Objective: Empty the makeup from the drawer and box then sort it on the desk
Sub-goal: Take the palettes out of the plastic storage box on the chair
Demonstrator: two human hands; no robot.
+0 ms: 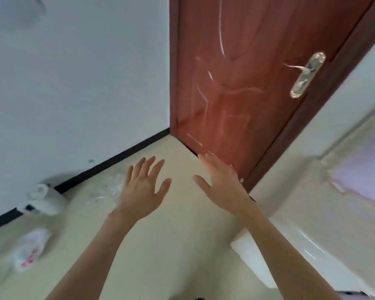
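My left hand (pixel 142 187) and my right hand (pixel 221 182) are both stretched out in front of me over the pale floor, fingers spread and straight, palms down, holding nothing. They hang side by side, a hand's width apart. No makeup, drawer or box shows in this view. A white glossy surface (pixel 325 254), possibly the desk's edge, lies at the lower right, below my right forearm.
A red-brown wooden door (pixel 236 83) with a gold lever handle (pixel 305 72) stands shut straight ahead. A white wall (pixel 74 83) with a black skirting runs along the left. A white roll-like object (pixel 46 200) and a crumpled plastic bag (pixel 30 250) lie on the floor at left.
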